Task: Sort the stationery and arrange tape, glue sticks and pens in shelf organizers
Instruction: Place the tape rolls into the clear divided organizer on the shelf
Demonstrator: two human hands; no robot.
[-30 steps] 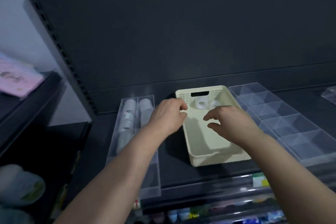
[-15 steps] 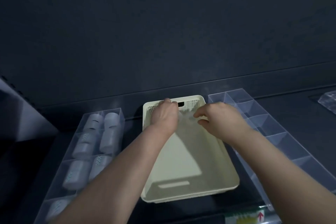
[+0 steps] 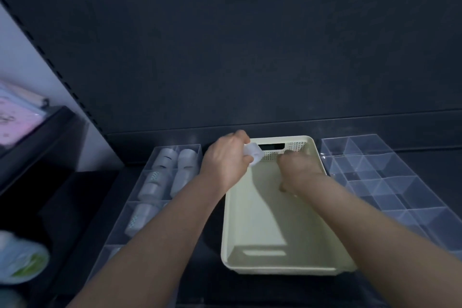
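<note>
A cream plastic basket (image 3: 260,227) sits on the dark shelf between two clear organizers. My left hand (image 3: 226,159) grips a white roll of tape (image 3: 253,154) just above the basket's far left corner. My right hand (image 3: 298,170) reaches down inside the basket's far end with its fingers curled; what lies under them is hidden. To the left, a clear divided organizer (image 3: 117,230) holds several white tape rolls (image 3: 165,160) in two rows.
On the right stands a clear organizer (image 3: 390,182) with several square compartments that look bare. A dark back panel (image 3: 250,57) rises behind the shelf. A neighbouring shelf at left carries a pink packet (image 3: 17,117); a white and green object (image 3: 22,260) lies lower left.
My left hand has lifted a tape roll out of the basket's far end. My right hand has sunk lower into the basket. The view has pulled back slightly.
</note>
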